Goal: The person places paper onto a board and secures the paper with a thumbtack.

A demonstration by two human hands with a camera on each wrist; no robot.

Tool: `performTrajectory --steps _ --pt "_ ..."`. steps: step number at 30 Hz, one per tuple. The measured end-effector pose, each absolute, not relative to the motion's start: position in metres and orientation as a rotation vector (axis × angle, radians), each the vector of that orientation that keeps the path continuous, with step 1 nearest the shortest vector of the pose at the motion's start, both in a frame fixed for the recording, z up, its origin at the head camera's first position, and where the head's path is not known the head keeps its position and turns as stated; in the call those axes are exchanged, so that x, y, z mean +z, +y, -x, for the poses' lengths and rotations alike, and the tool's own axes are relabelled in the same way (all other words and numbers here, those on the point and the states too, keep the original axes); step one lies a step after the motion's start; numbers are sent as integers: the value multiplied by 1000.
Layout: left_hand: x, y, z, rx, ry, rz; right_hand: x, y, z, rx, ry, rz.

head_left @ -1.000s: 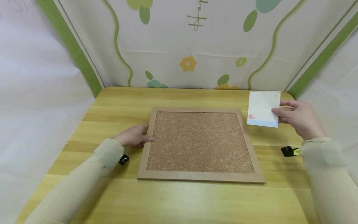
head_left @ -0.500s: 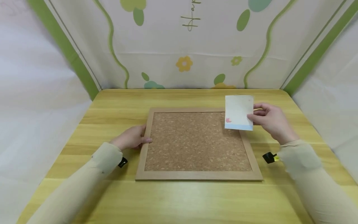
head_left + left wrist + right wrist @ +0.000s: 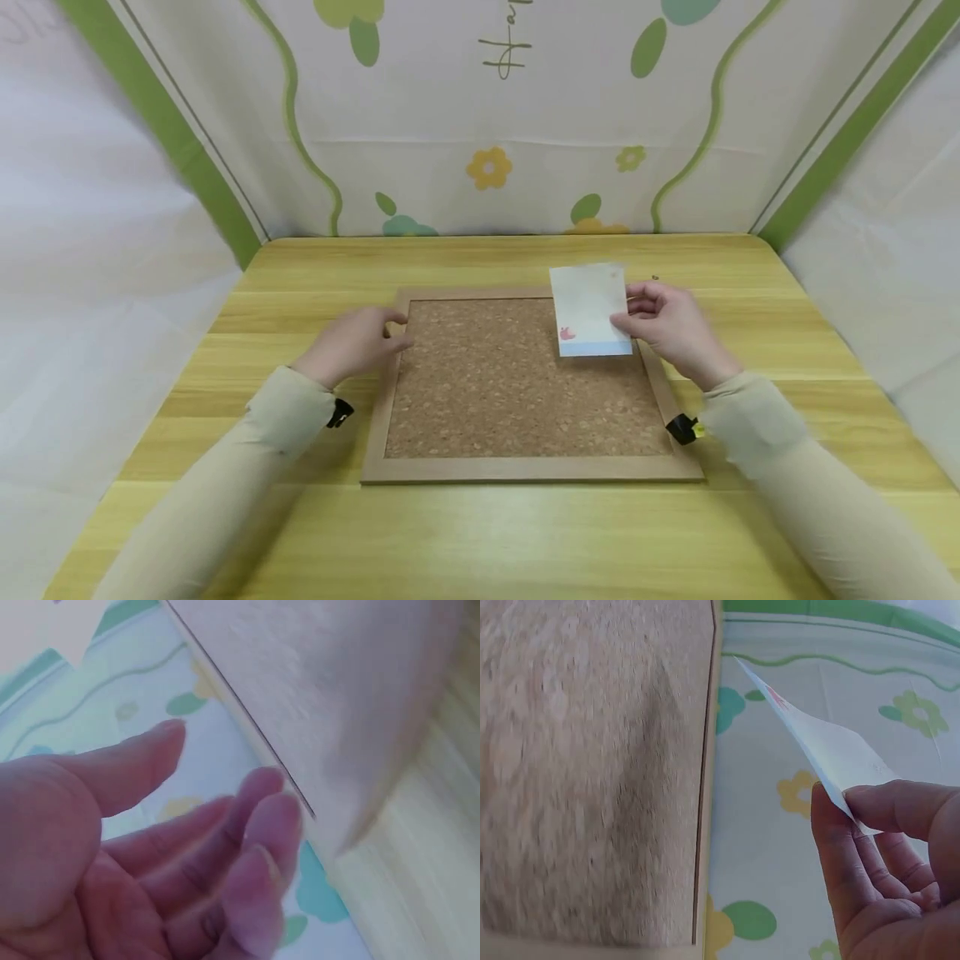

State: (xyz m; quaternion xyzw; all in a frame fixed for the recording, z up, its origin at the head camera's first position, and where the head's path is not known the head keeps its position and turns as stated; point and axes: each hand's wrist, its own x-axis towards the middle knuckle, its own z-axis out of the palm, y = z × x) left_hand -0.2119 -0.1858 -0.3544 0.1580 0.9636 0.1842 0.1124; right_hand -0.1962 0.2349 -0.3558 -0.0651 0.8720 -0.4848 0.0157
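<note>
A cork board [image 3: 517, 392] with a pale wooden frame lies flat on the table. My right hand [image 3: 675, 329] pinches a sheet of note paper [image 3: 588, 304] by its right edge, thumb in front and fingers behind. The paper is off-white with a blue strip along the bottom and a small pink figure in one corner; it is held up over the board's far right part. My left hand [image 3: 352, 343] hovers over the board's left frame, thumb and fingers apart with nothing between them. In the left wrist view the left hand's fingers [image 3: 259, 825] are loosely bent.
The yellow wood-grain table [image 3: 480, 533] extends around the board on all sides. A white curtain [image 3: 420, 100] printed with flowers and leaves hangs behind its far edge, with more white cloth [image 3: 97, 250] at both sides. A dark speck [image 3: 655, 277] shows beyond the right hand.
My right hand has carried the note paper leftward, from beside the board to over it. My left hand has let go of the board's left edge and lifted slightly.
</note>
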Motion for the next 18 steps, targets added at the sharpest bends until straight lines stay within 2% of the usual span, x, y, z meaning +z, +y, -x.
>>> performTrajectory --steps 10,18 --pt "-358 -145 220 793 2711 -608 -364 208 196 -1626 2589 262" --pt "-366 -116 223 1128 2474 -603 -368 187 192 -1587 2607 289"
